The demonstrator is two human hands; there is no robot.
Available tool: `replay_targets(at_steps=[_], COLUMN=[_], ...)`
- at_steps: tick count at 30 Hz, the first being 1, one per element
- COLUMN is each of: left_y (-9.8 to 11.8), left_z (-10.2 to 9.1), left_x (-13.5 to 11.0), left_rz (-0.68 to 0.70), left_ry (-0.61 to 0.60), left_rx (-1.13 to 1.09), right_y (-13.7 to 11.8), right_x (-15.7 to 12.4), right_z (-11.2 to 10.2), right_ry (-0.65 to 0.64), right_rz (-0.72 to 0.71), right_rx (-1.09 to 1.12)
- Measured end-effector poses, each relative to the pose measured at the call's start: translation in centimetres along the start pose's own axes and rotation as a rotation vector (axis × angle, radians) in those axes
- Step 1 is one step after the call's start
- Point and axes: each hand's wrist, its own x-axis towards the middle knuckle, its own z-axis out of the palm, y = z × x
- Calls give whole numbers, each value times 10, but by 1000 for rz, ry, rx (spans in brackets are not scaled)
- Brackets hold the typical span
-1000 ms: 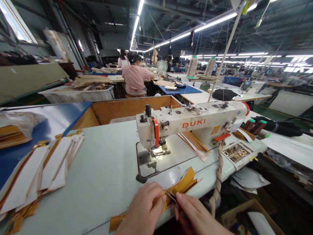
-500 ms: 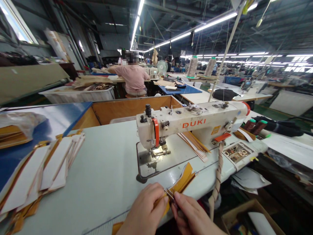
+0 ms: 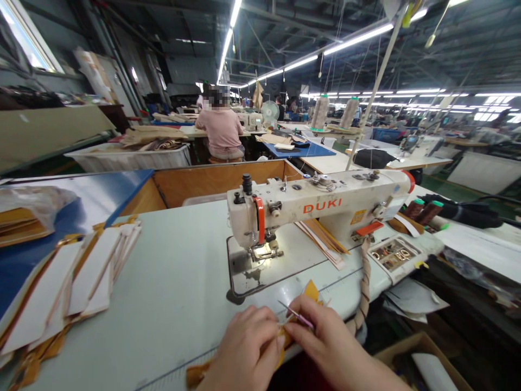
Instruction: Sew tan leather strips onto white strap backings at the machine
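Observation:
My left hand (image 3: pixel 244 350) is closed on a mustard-yellow leather strip (image 3: pixel 310 290) at the near edge of the pale sewing table (image 3: pixel 171 282). My right hand (image 3: pixel 325 339) pinches a small thread snip (image 3: pixel 295 315) with a purple handle, its tips resting at the strip between my two hands. The strip's far end pokes up beyond my right fingers; its near end (image 3: pixel 197 374) shows under my left wrist. The white DUKI sewing machine (image 3: pixel 321 203) stands just behind, its needle lamp lit.
A fanned stack of white and yellow pieces (image 3: pixel 69 282) lies at the left. More strips (image 3: pixel 323 236) sit behind the machine, a parts tray (image 3: pixel 393 252) to its right. A person in pink (image 3: pixel 222 133) sits at a far table. A cardboard box (image 3: pixel 423 358) stands below right.
My right hand rose and turned over the strip, bringing the snip on top of it. The strip's raised far end dropped lower and is now mostly hidden behind my fingers.

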Motion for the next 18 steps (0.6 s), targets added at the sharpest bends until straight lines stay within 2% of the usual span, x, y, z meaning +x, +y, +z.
replay_targets(at_steps=[2, 5, 10, 15, 18], left_y=[0, -8, -28, -17, -7], left_z=[-6, -14, -14, -8, -7], left_x=[-4, -6, 1, 6, 7], left_rz=[38, 47, -60, -170, -135], left_ry=[52, 91, -41, 2, 7], left_rx=[-12, -56, -147, -2, 9], right_y=[1, 4, 7, -7, -11], right_x=[5, 9, 10, 0, -3], right_z=[-8, -18, -15, -3, -1], right_ry=[-25, 5, 34, 42, 29], right_rz=[24, 14, 27, -17, -46], right_rx=[-40, -47, -71, -155, -175])
